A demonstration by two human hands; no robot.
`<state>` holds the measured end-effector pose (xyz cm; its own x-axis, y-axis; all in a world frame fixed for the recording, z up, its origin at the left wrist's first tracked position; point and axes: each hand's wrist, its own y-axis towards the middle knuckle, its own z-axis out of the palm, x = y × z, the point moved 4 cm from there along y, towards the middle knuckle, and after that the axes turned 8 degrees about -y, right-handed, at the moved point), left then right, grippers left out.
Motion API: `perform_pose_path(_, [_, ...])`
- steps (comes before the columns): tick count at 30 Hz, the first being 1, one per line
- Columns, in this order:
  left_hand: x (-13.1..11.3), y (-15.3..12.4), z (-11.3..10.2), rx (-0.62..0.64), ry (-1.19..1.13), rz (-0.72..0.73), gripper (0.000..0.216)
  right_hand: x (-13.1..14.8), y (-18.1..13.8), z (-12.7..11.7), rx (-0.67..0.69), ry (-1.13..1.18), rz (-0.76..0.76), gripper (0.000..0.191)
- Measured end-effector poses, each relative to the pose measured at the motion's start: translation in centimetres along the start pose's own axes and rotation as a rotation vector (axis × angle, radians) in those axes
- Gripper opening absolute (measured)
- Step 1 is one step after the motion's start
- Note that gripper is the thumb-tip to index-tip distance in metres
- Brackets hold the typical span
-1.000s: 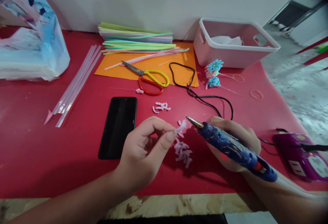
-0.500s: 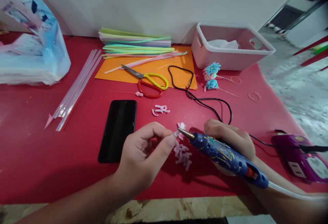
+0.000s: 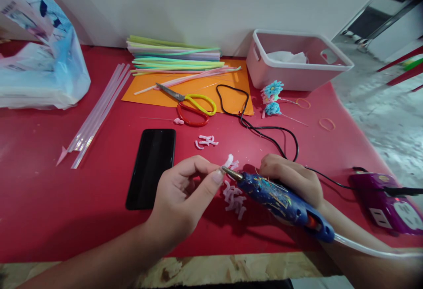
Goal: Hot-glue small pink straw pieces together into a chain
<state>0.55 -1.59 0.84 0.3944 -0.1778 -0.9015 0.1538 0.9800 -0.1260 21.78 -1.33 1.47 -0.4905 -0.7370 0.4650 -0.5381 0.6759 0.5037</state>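
Between thumb and index finger, my left hand point(image 3: 187, 196) pinches a small pale pink fuzzy pipe cleaner piece point(image 3: 229, 161). My right hand point(image 3: 294, 179) is wrapped round a blue hot glue gun point(image 3: 280, 203), whose metal nozzle points left and meets the piece at my left fingertips. A glue stick point(image 3: 366, 247) sticks out of the gun's back end. Below the nozzle lies a heap of short pink pipe cleaner pieces point(image 3: 235, 201) on the red table. Farther back is a smaller group of curled pieces point(image 3: 206, 141). My right fingers are partly hidden behind the gun.
A black phone point(image 3: 152, 168) lies left of my hand. Scissors point(image 3: 188, 101) and bundled pipe cleaners point(image 3: 175, 55) rest on an orange envelope point(image 3: 139, 95). Clear glue sticks point(image 3: 99, 117), a pink basket point(image 3: 297, 75), blue flowers point(image 3: 273, 97), a black cord point(image 3: 271, 128) and a purple power strip point(image 3: 380, 196) surround them.
The glue gun has shifted slightly left, its nozzle now right at my left fingertips. The pink piece in my left hand now points more upward.
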Motion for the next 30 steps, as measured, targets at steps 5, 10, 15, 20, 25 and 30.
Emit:
perform_pose_path(5, [0.35,0.1,-0.11,0.005,-0.019,-0.03,0.016,-0.25,-0.43,0.21,0.013,-0.001,0.032,0.006])
perform_pose_path(10, [0.62,0.09,-0.45,-0.008,-0.04,-0.053,0.016,-0.14,-0.42,0.24,0.008,-0.012,0.03,0.006])
perform_pose_path(15, [0.51,0.07,-0.38,0.019,-0.058,-0.039,0.012,0.18,-0.02,-0.02,-0.021,-0.035,0.032,0.006])
perform_pose_path(20, [0.31,0.21,-0.26,0.032,-0.019,0.013,0.01,0.25,0.32,-0.07,-0.021,-0.032,0.031,0.004])
perform_pose_path(25, [0.18,0.13,-0.18,0.05,-0.012,0.053,0.005,0.2,0.03,-0.09,-0.034,-0.03,0.031,0.005])
perform_pose_path(30, [0.08,0.19,-0.27,0.056,0.016,0.063,0.006,0.2,-0.06,-0.23,-0.038,-0.02,0.028,0.006])
